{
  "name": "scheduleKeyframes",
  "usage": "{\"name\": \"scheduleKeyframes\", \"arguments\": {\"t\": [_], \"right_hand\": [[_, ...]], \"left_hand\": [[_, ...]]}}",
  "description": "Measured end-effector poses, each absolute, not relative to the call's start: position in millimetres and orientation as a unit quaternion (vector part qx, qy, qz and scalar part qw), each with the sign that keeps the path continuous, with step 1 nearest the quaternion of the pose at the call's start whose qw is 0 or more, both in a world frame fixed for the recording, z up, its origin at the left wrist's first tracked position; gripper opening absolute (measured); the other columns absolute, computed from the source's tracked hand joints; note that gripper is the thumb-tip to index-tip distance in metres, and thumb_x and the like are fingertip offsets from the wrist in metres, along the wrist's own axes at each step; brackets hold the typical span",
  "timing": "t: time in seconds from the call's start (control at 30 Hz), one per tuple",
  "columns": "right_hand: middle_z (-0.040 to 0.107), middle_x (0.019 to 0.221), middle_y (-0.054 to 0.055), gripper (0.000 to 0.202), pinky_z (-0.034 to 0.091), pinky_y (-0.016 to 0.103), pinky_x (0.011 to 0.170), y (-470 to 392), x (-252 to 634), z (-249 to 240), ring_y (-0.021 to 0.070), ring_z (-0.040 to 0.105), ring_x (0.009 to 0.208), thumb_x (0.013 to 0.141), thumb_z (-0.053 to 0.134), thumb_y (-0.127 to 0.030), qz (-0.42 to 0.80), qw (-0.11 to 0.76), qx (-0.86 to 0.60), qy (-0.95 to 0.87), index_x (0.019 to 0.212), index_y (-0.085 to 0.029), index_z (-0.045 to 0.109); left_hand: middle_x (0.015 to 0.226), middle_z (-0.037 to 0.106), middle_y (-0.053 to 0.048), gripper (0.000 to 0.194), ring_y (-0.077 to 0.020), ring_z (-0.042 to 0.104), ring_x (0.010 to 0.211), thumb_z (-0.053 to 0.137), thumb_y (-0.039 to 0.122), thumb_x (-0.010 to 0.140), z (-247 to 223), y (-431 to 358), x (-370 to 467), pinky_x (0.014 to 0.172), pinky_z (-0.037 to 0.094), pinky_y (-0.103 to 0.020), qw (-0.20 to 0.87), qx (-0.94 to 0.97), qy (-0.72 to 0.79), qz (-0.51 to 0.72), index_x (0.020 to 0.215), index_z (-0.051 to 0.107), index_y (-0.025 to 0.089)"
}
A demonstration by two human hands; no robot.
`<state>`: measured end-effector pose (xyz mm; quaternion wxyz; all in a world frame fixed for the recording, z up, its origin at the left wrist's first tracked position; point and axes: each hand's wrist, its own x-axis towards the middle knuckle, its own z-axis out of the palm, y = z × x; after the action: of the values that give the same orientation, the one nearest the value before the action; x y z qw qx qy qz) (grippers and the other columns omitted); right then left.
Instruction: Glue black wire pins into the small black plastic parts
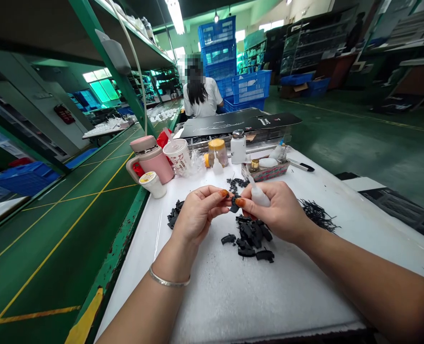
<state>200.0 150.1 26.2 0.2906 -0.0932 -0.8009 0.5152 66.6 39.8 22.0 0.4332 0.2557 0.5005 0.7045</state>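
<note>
Over the white tabletop (212, 306), my left hand (201, 210) pinches a small black part (234, 204) between thumb and fingers. My right hand (281, 210) meets it from the other side, its thumb and finger also on the part, while a small white squeeze bottle (259, 195) rests in its grip with the nozzle up. Just below lies a pile of curved black pieces (249, 234). More black pieces (174, 215) are partly behind my left hand. Thin black strips (319, 215) lie right of my right hand, and tiny black bits (238, 183) lie beyond both hands.
At the table's back stand a pink mug (156, 160), a paper cup (178, 155), a small tub (153, 184), a yellow-lidded jar (218, 153), a white bottle (238, 147) and a small box (267, 169). A cutter (301, 165) lies to their right. A person (203, 98) sits beyond.
</note>
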Motion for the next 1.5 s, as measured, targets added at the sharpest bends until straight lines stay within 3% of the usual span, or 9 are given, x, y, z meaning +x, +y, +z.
{"name": "scheduleKeyframes", "arguments": {"t": [0.37,1.3,1.5], "right_hand": [[0.058,0.053,-0.001,0.022,0.035,0.019,0.044,151.2,199.8,25.8,0.0082,0.047,0.048,0.077,0.067,-0.029,0.503,0.294,-0.095,-0.807,0.064,-0.013,0.06],[0.056,0.053,-0.001,0.026,0.034,0.021,0.044,149.0,200.9,26.0,0.0089,0.046,0.047,0.077,0.067,-0.034,0.511,0.282,-0.103,-0.806,0.063,-0.013,0.059],[0.057,0.053,0.0,0.028,0.035,0.021,0.045,151.3,198.9,25.7,0.0089,0.046,0.047,0.076,0.069,-0.036,0.586,0.246,-0.096,-0.766,0.062,-0.013,0.058]], "left_hand": [[0.076,0.067,-0.004,0.02,-0.0071,0.062,0.062,0.076,0.017,0.069,17.6,40.0,65.4,0.06,0.053,-0.013,0.476,0.216,0.458,0.719,0.085,0.068,0.01],[0.079,0.062,0.0,0.022,-0.0086,0.06,0.07,0.078,0.026,0.067,14.8,40.5,69.0,0.062,0.051,-0.019,0.501,0.233,0.448,0.703,0.078,0.064,0.014],[0.078,0.062,0.0,0.021,-0.0092,0.06,0.069,0.079,0.025,0.066,12.6,39.8,68.1,0.063,0.051,-0.02,0.503,0.237,0.45,0.699,0.075,0.063,0.014]]}}
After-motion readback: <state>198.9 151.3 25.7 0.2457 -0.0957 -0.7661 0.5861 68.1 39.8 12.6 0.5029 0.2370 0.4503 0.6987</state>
